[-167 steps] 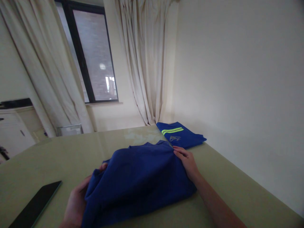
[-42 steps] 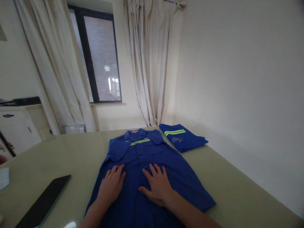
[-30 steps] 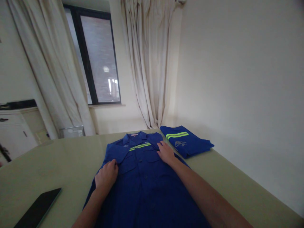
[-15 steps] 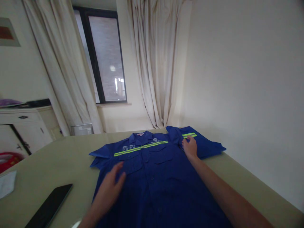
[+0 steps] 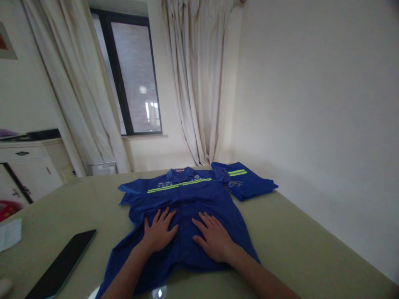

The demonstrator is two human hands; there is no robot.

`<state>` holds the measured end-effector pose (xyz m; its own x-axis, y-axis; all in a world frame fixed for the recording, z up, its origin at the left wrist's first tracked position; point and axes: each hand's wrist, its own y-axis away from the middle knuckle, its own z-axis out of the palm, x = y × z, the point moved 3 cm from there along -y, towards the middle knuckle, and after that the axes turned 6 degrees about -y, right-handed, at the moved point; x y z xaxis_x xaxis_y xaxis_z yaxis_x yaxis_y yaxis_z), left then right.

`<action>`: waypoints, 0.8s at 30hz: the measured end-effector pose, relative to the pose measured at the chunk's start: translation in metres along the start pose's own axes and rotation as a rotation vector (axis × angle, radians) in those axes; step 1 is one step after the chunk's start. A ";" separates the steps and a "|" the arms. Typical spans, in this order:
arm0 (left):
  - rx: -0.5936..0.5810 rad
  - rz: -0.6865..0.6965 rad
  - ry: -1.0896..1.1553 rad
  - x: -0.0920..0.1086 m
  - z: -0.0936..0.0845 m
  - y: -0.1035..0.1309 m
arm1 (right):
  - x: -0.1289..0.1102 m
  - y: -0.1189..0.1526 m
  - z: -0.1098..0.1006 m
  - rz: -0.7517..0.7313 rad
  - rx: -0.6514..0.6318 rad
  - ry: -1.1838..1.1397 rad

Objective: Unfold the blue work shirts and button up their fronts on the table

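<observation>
A blue short-sleeved shirt (image 5: pixel 187 197) with yellow-green stripes across the chest lies front up on the table, collar at the far side. My left hand (image 5: pixel 160 232) rests on the shirt's left front with its fingers spread. On the other side of the button line, my right hand (image 5: pixel 213 236) lies flat on the cloth, fingers apart. Neither hand grips anything. The shirt's lower part is wrinkled and slants toward the near left. A folded blue garment (image 5: pixel 252 185) with a striped band lies beside the shirt's right sleeve.
The pale green table (image 5: pixel 299 249) carries a dark phone-like slab (image 5: pixel 62 265) at the near left and a white cloth or paper (image 5: pixel 11 234) at the left edge. A wall borders the right side; curtains, a window and a white cabinet (image 5: pixel 28 162) stand behind.
My right hand has come off the area by the right sleeve and moved down to the shirt's front. My left hand has come down flat on the shirt. The shirt's lower part has shifted and wrinkled.
</observation>
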<state>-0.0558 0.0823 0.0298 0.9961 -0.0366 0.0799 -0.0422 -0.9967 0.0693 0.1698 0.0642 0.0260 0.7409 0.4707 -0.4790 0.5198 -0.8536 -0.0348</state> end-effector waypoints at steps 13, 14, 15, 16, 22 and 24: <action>0.147 0.173 0.094 0.029 0.034 0.043 | -0.022 0.023 -0.021 -0.198 0.194 -0.100; 0.137 0.160 0.086 0.030 0.033 0.043 | -0.027 0.024 -0.019 -0.220 0.161 -0.105; 0.136 0.147 0.086 0.032 0.032 0.043 | -0.031 0.025 -0.016 -0.236 0.125 -0.096; 0.147 0.134 0.094 0.034 0.031 0.044 | -0.033 0.025 -0.012 -0.245 0.092 -0.078; 0.310 0.140 0.216 0.041 0.012 0.048 | -0.032 0.023 0.011 -0.206 0.062 -0.002; 0.305 0.167 0.249 0.043 0.005 0.050 | -0.033 0.023 0.014 -0.199 0.066 0.032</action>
<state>-0.0148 0.0302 0.0319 0.9269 -0.2184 0.3052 -0.1399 -0.9557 -0.2591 0.1517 0.0262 0.0286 0.6398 0.6378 -0.4288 0.6293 -0.7551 -0.1841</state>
